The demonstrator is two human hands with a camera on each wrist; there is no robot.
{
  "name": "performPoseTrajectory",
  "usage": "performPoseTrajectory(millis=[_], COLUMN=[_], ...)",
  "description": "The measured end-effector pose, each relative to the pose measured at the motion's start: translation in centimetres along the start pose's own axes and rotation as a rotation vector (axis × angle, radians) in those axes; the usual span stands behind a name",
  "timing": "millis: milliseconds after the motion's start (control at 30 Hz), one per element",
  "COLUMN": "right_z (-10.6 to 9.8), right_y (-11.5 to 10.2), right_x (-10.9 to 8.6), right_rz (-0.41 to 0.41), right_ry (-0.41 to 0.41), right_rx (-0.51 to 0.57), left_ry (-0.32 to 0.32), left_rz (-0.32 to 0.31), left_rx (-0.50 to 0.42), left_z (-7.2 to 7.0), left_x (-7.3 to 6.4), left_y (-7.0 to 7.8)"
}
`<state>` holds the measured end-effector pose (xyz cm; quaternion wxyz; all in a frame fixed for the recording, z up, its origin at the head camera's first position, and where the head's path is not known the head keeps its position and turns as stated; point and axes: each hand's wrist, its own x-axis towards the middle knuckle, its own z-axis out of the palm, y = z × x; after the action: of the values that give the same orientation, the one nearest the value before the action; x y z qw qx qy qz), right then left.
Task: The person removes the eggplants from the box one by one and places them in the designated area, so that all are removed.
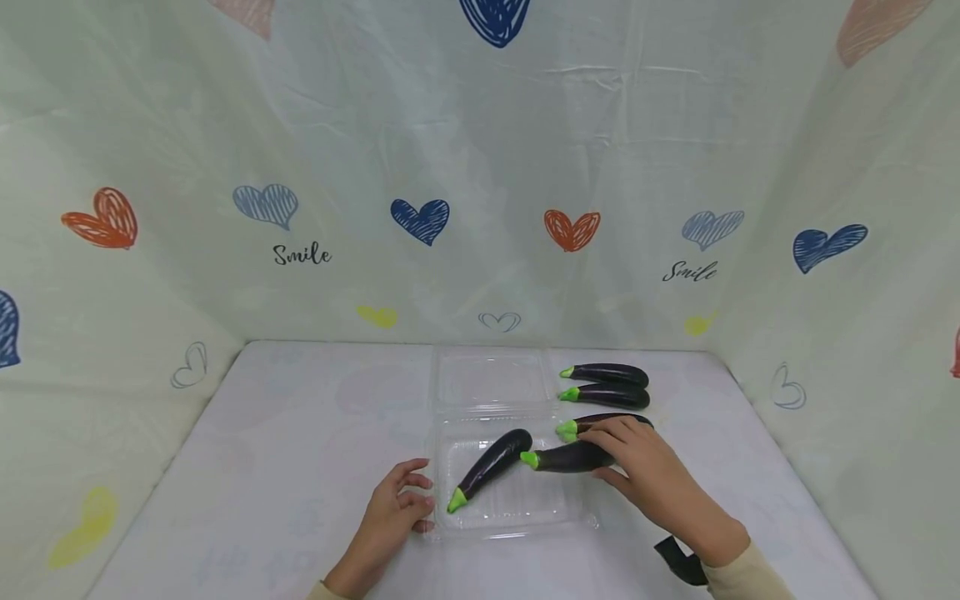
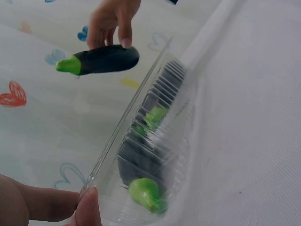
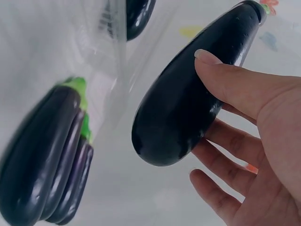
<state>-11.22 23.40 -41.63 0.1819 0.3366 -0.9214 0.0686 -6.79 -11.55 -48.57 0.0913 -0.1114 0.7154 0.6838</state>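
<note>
A dark purple eggplant with a green stem end [image 1: 567,457] is in my right hand [image 1: 651,468], gripped between thumb and fingers and held above the right side of a clear plastic clamshell box [image 1: 517,518]. Inside the box another eggplant [image 1: 491,468] lies slantwise, its green end toward the near left corner. My left hand [image 1: 393,508] is at the box's left edge; in the left wrist view its thumb [image 2: 89,207] and a finger pinch the rim [image 2: 101,162]. In the right wrist view the held eggplant [image 3: 178,103] hangs apart from the others.
Two eggplants [image 1: 609,395] lie side by side at the back right of the white table [image 1: 300,433]. A third [image 1: 592,423] is partly hidden behind my right hand. The box's open lid [image 1: 491,379] lies flat behind its base. A black strap [image 1: 678,560] is by my right wrist.
</note>
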Motion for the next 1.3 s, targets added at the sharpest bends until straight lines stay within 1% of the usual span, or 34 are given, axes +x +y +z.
performPoseTrajectory(millis=[200,367,600,767,1067,1133,1300], right_z=[-0.1,-0.4,-0.5,-0.4,0.2,0.2,0.4], right_y=[0.8,1.4,2.0,2.7,4.2,4.4,4.6], right_x=[-1.0,-1.7,-2.8,-3.5,-4.7,-4.9,-5.3], right_rz=[0.076,0.122,0.217,0.229,0.205,0.219,0.276], right_ry=[-0.040,-0.048,-0.087,-0.066,0.002,-0.005,-0.059], right_rx=[0.002,0.007,0.011,0.020,0.014,0.017,0.025], left_ry=[-0.002,-0.005,-0.011,-0.020,-0.016,-0.016,-0.015], left_rz=[-0.010,-0.008,-0.008,-0.015,-0.014,-0.020,-0.017], left_rx=[0.007,0.002,-0.003,-0.006,0.001,0.002,-0.002], left_z=[0.0,0.0,0.0,-0.1,-0.1,-0.1,-0.1], left_x=[-0.1,0.0,0.0,-0.1,0.0,0.0,0.0], left_y=[0.1,0.0,0.0,0.0,0.2,0.2,0.1])
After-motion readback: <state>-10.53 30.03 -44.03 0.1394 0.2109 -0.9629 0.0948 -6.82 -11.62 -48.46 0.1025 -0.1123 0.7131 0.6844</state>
